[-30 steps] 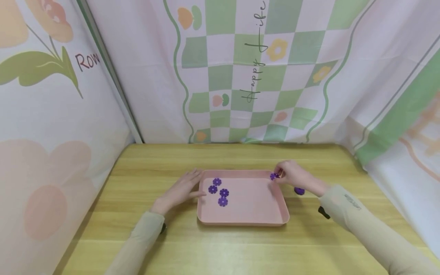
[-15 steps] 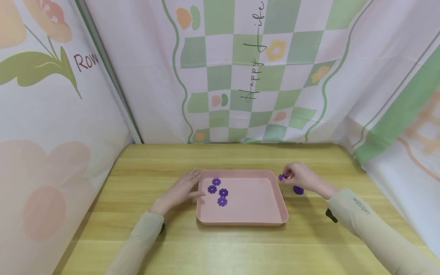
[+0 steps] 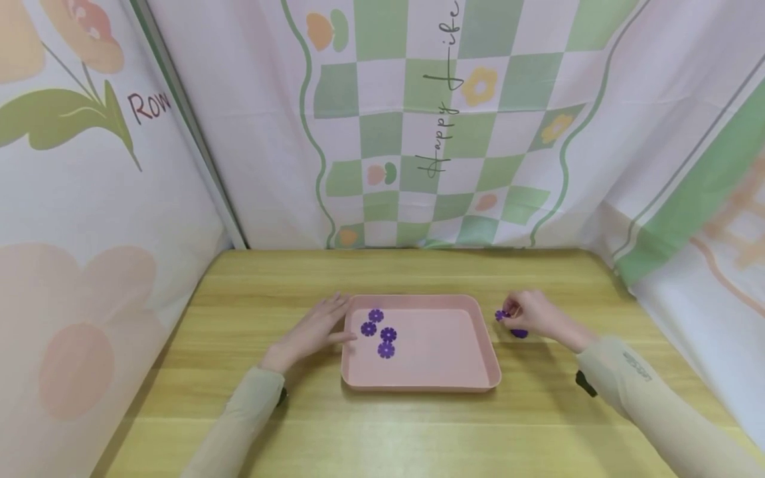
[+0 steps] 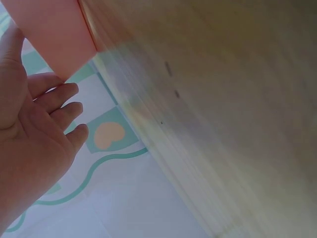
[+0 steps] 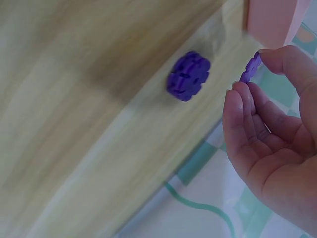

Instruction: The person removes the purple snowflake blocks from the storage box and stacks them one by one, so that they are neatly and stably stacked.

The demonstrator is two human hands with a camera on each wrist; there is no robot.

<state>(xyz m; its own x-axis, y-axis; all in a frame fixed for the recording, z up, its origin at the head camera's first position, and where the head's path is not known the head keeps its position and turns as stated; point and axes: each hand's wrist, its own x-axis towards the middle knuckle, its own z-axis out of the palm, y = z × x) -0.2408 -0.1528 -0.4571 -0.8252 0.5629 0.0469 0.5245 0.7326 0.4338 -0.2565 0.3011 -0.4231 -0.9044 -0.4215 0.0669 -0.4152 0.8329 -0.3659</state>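
A pink tray (image 3: pixel 442 345) lies on the table with several purple snowflake discs (image 3: pixel 386 350) in its left part. My left hand (image 3: pixel 317 328) rests at the tray's left side, fingers extended along the rim; the left wrist view shows the hand (image 4: pixel 39 109) against the tray wall (image 4: pixel 54 29). To the right of the tray, my right hand (image 3: pixel 534 313) pinches one snowflake disc (image 5: pixel 251 68) between thumb and fingertips, above the table. Close below that hand stands a small stack of purple discs (image 5: pixel 188 76), partly hidden by the hand in the head view.
The wooden table (image 3: pixel 418 431) extends around the tray on all sides. A patterned curtain (image 3: pixel 430 133) hangs along its back edge, and more printed cloth (image 3: pixel 78 265) hangs at the left and right sides.
My right hand has moved right and slightly nearer, away from the tray's back right corner toward the disc stack, still pinching the disc. My left hand and the discs in the tray have stayed put.
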